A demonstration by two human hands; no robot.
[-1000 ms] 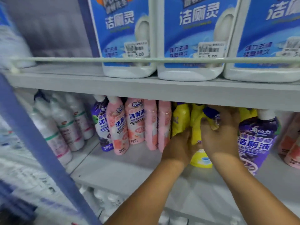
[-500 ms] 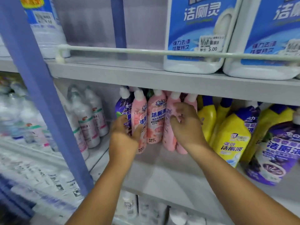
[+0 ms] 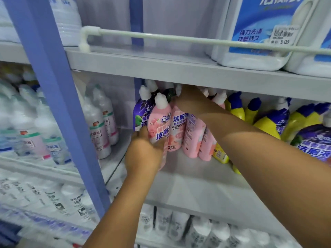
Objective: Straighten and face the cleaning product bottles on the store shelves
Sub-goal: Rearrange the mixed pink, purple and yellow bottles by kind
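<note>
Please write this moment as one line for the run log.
left hand: grips front pink bottle | right hand: reaching behind pink row, fingers hidden | facing: unfinished

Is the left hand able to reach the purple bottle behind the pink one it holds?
Probably yes. The left hand grips the front pink bottle, and the purple bottle stands just behind it, touching, with nothing between. It would likely have to let go first.

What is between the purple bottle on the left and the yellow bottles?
In the head view, pink bottles stand between the purple bottle and the yellow bottles.
</note>
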